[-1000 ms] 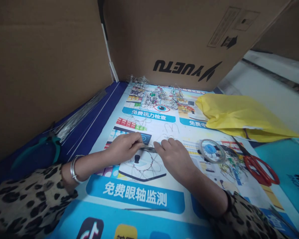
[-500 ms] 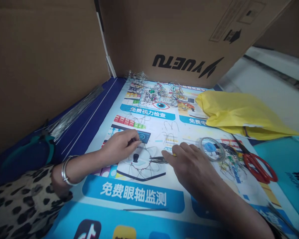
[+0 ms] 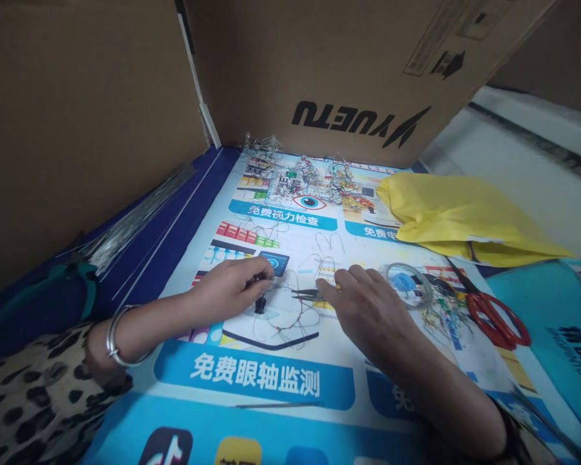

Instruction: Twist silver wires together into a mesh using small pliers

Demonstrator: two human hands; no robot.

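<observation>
Head view: at the far left, a bundle of straight wires (image 3: 138,216) is laid beyond teal-handled cutters (image 3: 91,287). Further right, the left hand (image 3: 235,284) is seen with thumb and index finger pressed together, apparently pinching the edge of a fine wire loop (image 3: 299,318); the exact contact is too small to resolve. The loop, dotted with tiny reddish bits, is lain over the printed sheet (image 3: 336,352) between the hands. To its right, pliers (image 3: 307,294) are gripped in the curled fingers of the right hand (image 3: 368,307), jaws pointed left and seemingly a little parted. Right of these, a tape roll (image 3: 425,301) and red-handled scissors (image 3: 477,305) are noted.

Handling, judged: the wire should be held steady by the left fingers, close to the working spot; only the plier tips should be applied, squeezed lightly, so that neighbouring strands are neither bent nor snagged.
</observation>
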